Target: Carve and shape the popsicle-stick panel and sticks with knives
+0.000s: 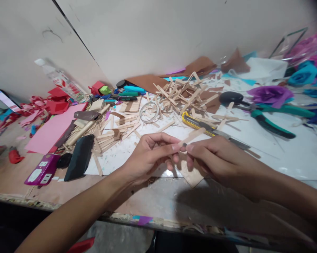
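My left hand (154, 154) is closed, its thumb and fingertips pinching the lower end of a pale wooden craft stick (193, 136). The stick slants up and to the right. Close against it, my right hand (215, 156) is closed too, with thumb and fingers pinched at a small dark spot (184, 144) by the stick's end. What the right fingers hold there is too small to make out. Below both hands lies a light tan square piece (192, 175), partly covered by the right hand. A yellow-and-black utility knife (196, 123) rests just beyond the fingers.
Behind the hands are a heap of craft sticks (179, 95) and a tape roll (149, 112). Green-handled pliers (273, 123) lie to the right, near a purple paper flower (270, 95). A dark phone (79, 157), purple power adapter (42, 169) and bottle (63, 82) stand left.
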Demonstrator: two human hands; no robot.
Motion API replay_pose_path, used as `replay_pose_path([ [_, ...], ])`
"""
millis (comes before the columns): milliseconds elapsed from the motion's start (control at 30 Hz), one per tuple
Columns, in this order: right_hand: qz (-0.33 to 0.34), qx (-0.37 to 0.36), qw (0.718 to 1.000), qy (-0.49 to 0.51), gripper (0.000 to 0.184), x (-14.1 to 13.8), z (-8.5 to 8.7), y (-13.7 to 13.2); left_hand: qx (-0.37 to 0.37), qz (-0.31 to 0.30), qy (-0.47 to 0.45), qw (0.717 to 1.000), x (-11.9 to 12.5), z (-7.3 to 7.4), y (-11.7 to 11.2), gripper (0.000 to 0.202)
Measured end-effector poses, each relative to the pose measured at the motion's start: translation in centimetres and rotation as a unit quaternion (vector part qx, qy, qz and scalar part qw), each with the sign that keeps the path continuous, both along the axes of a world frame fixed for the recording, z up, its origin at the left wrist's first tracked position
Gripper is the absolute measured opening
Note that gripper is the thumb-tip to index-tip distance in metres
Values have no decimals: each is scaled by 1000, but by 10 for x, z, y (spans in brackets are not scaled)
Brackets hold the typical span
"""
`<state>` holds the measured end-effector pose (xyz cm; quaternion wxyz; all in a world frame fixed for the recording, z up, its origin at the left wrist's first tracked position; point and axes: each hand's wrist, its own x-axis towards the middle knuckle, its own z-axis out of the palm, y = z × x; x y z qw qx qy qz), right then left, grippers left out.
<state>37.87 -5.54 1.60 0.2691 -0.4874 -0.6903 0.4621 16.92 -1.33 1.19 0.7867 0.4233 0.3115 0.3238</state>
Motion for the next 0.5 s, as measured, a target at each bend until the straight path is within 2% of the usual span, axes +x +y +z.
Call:
replay_pose_path([
  [200,-8,-47,999,16,46,1,-1,-3,13,10,1,1000,1,0,-2,7],
  [500,-18,-77,996,37,42,1,-4,-2,37,23,15,999,2,3,-4,8],
])
